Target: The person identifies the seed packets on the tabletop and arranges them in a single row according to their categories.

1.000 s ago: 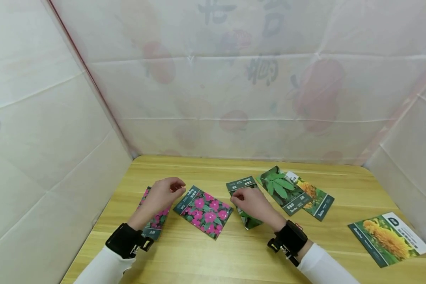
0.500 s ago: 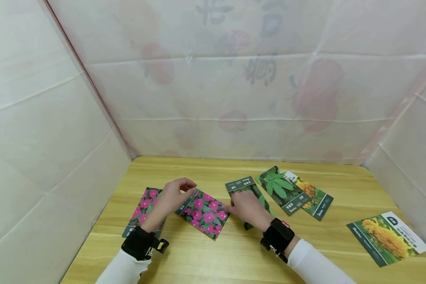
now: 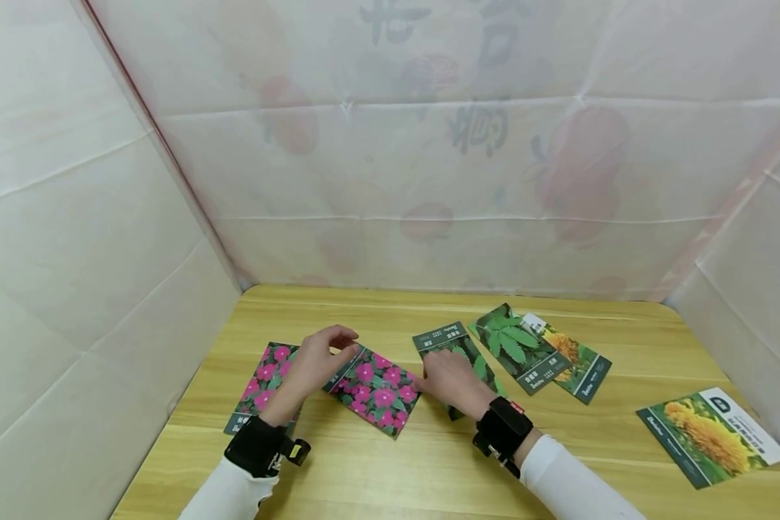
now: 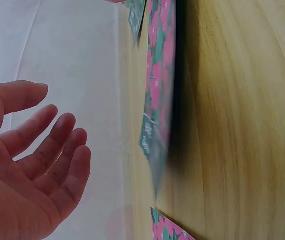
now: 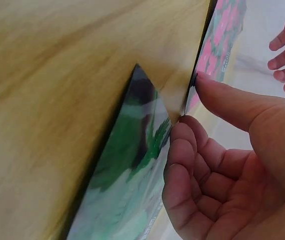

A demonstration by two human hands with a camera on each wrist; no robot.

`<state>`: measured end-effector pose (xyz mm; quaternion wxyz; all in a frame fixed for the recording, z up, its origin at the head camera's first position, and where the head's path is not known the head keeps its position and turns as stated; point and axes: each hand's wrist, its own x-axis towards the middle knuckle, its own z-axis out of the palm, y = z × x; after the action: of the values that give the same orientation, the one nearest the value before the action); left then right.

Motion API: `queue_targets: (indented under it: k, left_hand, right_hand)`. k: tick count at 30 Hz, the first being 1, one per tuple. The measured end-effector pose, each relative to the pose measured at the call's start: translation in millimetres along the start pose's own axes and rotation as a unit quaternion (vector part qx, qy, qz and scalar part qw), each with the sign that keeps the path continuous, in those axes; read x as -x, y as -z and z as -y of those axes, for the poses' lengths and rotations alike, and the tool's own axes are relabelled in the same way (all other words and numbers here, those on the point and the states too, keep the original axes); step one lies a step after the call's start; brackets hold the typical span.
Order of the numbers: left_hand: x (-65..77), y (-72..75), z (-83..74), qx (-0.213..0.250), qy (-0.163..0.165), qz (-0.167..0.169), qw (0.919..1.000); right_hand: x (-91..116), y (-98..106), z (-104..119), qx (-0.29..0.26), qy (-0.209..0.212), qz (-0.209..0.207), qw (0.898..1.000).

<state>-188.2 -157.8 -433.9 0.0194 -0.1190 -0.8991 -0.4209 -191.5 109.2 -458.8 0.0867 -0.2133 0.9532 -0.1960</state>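
Observation:
Two seed packets with pink flowers lie on the left half of the table. My left hand (image 3: 321, 361) is over the left end of the middle pink-flower seed packet (image 3: 377, 393), its fingers loosely bent and holding nothing in the left wrist view. The other pink-flower seed packet (image 3: 256, 390) lies partly hidden under my left wrist. My right hand (image 3: 451, 377) has its thumb (image 5: 222, 95) at the right corner of the middle packet. Its other fingers curl beside a green-leaf seed packet (image 3: 440, 336), partly covering it in the head view. I cannot tell whether thumb and fingers pinch the packet.
Right of my right hand, another green-leaf packet (image 3: 516, 347) overlaps a yellow-flower packet (image 3: 588, 368). A second yellow-flower packet (image 3: 708, 437) lies near the right edge of the wooden table (image 3: 396, 480). Pale printed cloth walls (image 3: 390, 245) enclose the back and sides.
My left hand has moved right, from above the left pink-flower packet to the middle one. My right hand has shifted slightly left and down, its thumb reaching the middle packet's corner. The left packet has shifted left.

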Motion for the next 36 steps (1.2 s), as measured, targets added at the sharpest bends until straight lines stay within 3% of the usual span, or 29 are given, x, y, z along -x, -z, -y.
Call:
queue_targets:
  k: [6, 13, 17, 24, 30, 36]
  left_hand:
    - [0.1, -0.2, 1.6, 0.011, 0.005, -0.008, 0.9999]
    - [1.9, 1.8, 3.5, 0.026, 0.005, -0.036, 0.9990]
    - [2.0, 2.6, 4.9, 0.025, 0.006, -0.051, 0.9984]
    - [3.3, 3.7, 5.0, 0.022, 0.011, -0.072, 0.9971]
    - [4.8, 2.9, 6.0, 0.028, 0.016, -0.077, 0.9965]
    - [3.7, -1.2, 6.2, 0.041, -0.002, -0.072, 0.9965]
  right_hand:
    - [-0.1, -0.1, -3.0, -0.019, 0.002, 0.006, 1.000]
    - [4.0, 2.8, -13.5, -0.106, 0.011, 0.023, 0.994]
    - [8.0, 3.9, -18.6, -0.171, 0.017, 0.021, 0.985]
    - [16.7, 3.8, -25.8, -0.283, 0.003, 0.037, 0.958]
    - [22.9, 11.7, -30.5, -0.307, -0.004, 0.014, 0.952]
    - [25.4, 29.5, -35.5, -0.287, 0.009, -0.019, 0.958]
